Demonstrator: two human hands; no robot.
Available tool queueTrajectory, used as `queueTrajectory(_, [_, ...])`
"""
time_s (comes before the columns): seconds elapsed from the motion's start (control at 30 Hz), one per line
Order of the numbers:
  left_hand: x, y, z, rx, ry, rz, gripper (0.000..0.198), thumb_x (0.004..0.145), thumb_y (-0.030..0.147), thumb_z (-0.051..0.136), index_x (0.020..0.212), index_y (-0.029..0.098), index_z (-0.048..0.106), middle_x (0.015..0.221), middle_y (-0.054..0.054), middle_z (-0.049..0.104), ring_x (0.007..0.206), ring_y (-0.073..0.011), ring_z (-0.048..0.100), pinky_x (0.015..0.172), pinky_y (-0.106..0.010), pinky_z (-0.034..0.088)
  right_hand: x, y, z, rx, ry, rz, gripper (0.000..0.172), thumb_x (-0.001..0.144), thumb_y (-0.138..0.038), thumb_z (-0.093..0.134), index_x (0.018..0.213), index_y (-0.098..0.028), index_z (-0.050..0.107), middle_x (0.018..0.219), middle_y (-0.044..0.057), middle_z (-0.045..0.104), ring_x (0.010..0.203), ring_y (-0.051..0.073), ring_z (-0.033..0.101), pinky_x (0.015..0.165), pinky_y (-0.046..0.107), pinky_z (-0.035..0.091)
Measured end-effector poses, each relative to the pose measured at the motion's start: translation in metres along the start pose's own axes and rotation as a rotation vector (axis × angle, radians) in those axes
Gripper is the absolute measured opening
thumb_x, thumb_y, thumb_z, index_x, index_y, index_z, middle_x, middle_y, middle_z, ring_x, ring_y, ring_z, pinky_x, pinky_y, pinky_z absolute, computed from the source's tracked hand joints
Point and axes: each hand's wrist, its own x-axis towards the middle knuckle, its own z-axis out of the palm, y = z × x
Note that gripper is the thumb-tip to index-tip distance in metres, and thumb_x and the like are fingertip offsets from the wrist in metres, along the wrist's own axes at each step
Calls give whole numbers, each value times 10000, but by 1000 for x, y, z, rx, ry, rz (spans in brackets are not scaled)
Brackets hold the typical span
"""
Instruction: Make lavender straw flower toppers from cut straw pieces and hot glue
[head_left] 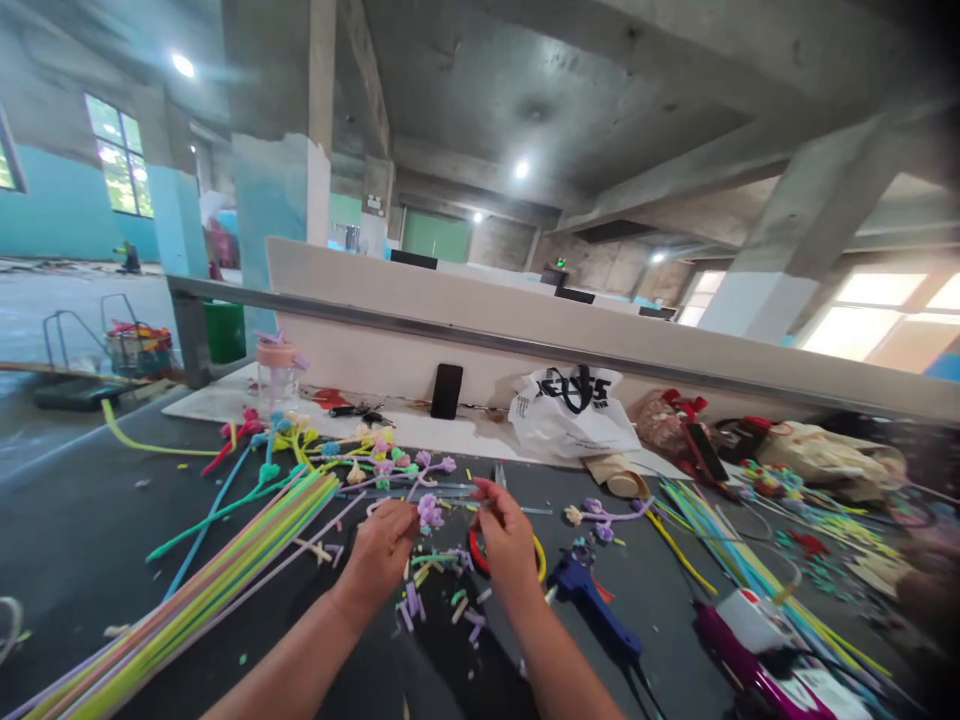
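Observation:
My left hand (386, 545) is closed, its fingertips pinching a purple fuzzy pipe-cleaner flower (430, 512) above the dark table. To its right, my right hand (504, 530) has thumb and fingers pressed together; whatever sits between them is too small to make out. Beneath that hand lie scissors with red and yellow handles (541, 558), partly covered by it. Thin clear sticks (534, 510) run behind both hands. Short cut pieces of pipe cleaner (411, 604) are scattered below the hands. A blue glue gun (604, 610) rests right of my right hand.
Long pastel pipe cleaners (247, 570) lie in a bundle at left, with finished flower stems (382, 465) behind. Another bundle (750, 550) is at right, near a purple tool (739, 660). A phone (447, 391), plastic bag (574, 412) and jar (277, 375) stand along the partition.

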Motion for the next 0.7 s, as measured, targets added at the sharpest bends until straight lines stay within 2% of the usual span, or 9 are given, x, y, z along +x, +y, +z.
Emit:
queueTrajectory(0.07, [-1,-4,0,11,-5,18,234,778,70,419,696,176,611,723,-58,635,739,-175,573,693,-299,467,-1,14,-6,-93,-3,-78,307,740,-135,462,967,-197,660,823,50,649,660,166,590,641,303,485])
queueTrajectory(0.2, [-2,-13,5,23,-40,56,272,762,42,391,767,173,629,738,-66,627,755,-179,567,720,-320,473,0,28,-15,-189,-114,-185,337,740,-112,464,976,-236,670,885,58,668,833,206,596,801,363,465])
queueTrajectory(0.47, [-3,-18,13,9,-148,90,275,801,55,380,836,156,633,799,-90,631,799,-189,555,755,-340,467,-1,34,-6,-254,-288,-329,408,752,-63,431,1066,-235,626,955,67,663,917,209,584,843,379,469])
queueTrajectory(0.6, [-1,-15,12,-31,-136,58,275,790,66,378,818,158,636,779,-89,621,791,-190,550,747,-337,457,-1,32,-4,-244,-281,-361,395,753,-64,432,1047,-235,633,952,68,669,918,208,589,832,374,474])
queueTrajectory(0.7, [1,-13,10,-88,-129,-2,231,778,94,404,705,160,613,711,-65,592,736,-178,532,699,-313,439,-1,29,-5,-228,-239,-355,351,778,-90,428,1010,-229,651,885,68,675,855,203,599,801,368,476])
